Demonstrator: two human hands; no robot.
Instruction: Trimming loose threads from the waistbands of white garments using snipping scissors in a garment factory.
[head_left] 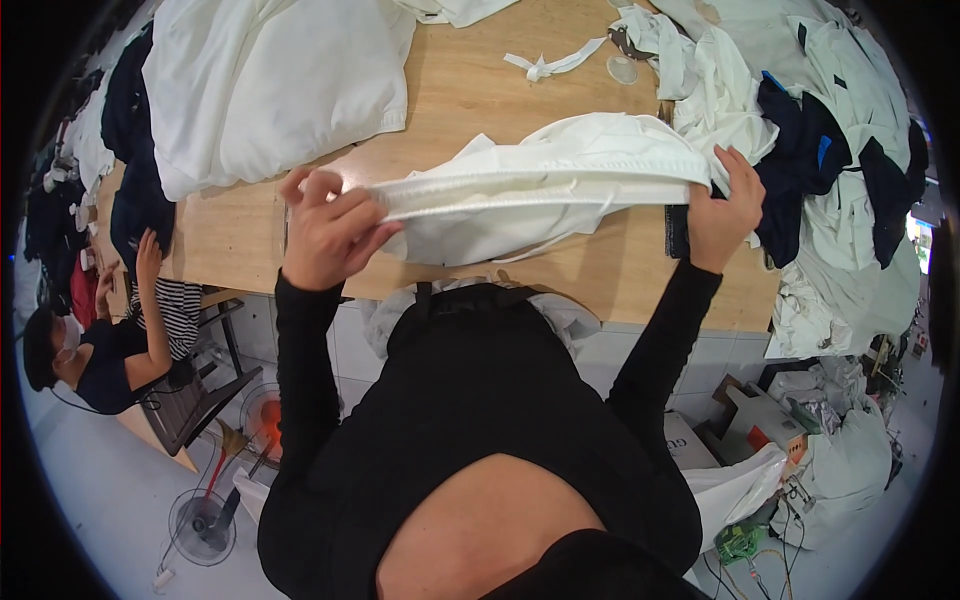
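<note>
A white garment (pixel 540 230) with a long elastic-looking band is stretched sideways in front of me, just above the table's near edge. The band's opening faces me, and thin white cord ends hang from it. At the band's left end, my left hand (pixel 335 232) is closed, its fingertips pinching the cloth. My right hand (pixel 725 212) grips the other end, thumb inside the band and some fingers raised. The rest of the garment lies bunched on the wooden table (pixel 460 70) behind the band; whether it is trousers or shorts I cannot tell.
A large white cloth pile (pixel 280 90) covers the table's far left. White and navy garments (pixel 815 150) heap up on the right; a knotted white strip (pixel 555 62) lies at the back. On the left a co-worker (pixel 120 350) sits handling navy cloth, near floor fans (pixel 205 525).
</note>
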